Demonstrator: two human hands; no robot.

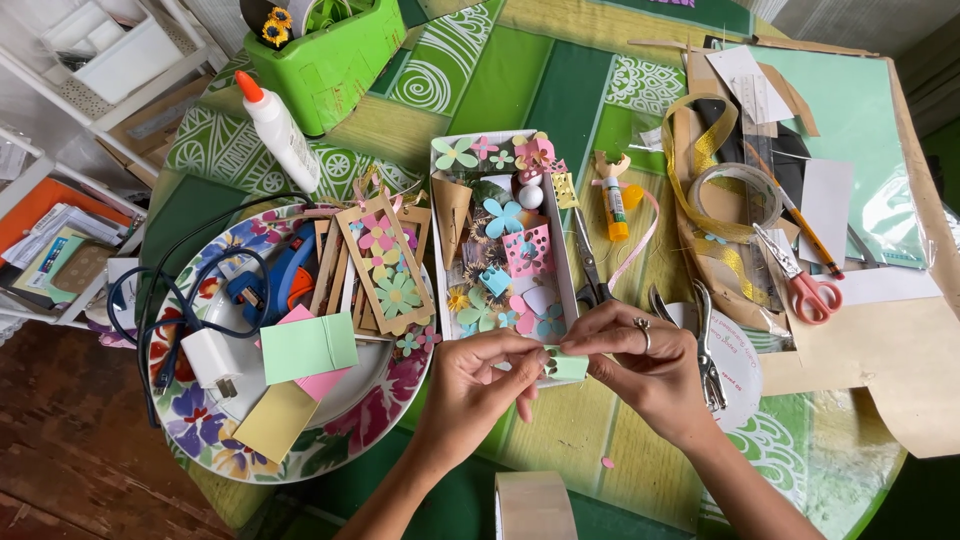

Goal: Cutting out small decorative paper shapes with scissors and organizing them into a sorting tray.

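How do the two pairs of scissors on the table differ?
The dark-handled scissors lie beside the white tray, blades pointing up the table; the pink-handled scissors lie further right on brown paper, blades angled up-left. The dark pair is near the right hand; the pink pair is well away. Both lie flat, unheld.

Both forearms come in from the bottom edge, converging mid-frame. L hand [478,378] curled, thumb & forefinger pinched. R hand [640,362] opposite, fingertips [572,338] nearly meeting the L's, ring on one finger, wrist bent inward.
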